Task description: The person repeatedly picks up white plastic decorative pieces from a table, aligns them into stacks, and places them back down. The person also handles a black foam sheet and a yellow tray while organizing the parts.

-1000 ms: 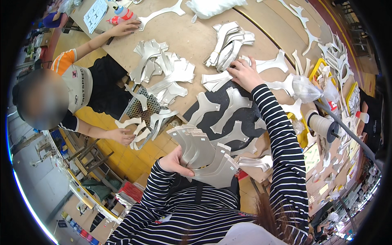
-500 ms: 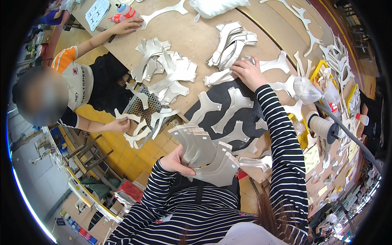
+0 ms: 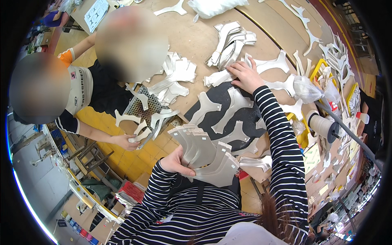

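My left hand [image 3: 176, 162] grips a fanned stack of grey cut-out pieces [image 3: 200, 149], its thumb lying across their near side. These flat, curved pieces look like shoe-upper parts and bear small white tags. Farther up, my right hand [image 3: 245, 75] lies over a pale cut-out piece [image 3: 218, 77] at the far edge of a black round board [image 3: 228, 108], thumb apart from the bent fingers. Several Y-shaped pale pieces [image 3: 208, 107] lie spread on the board. Just beyond my right hand is a stack of pale strips [image 3: 226, 43].
Left, a co-worker's hand [image 3: 127, 141] touches a pale piece by a perforated metal sheet [image 3: 141, 100]. A heap of pieces [image 3: 175, 75] lies mid-table. To the right stand a thread cone [image 3: 321, 125], a dark rod [image 3: 351, 139] and a yellow basket [image 3: 320, 69].
My right hand has shifted slightly left over the pale piece. My left hand and its stack stay put. The co-worker's near hand has moved lower; a blurred patch now covers the upper left table.
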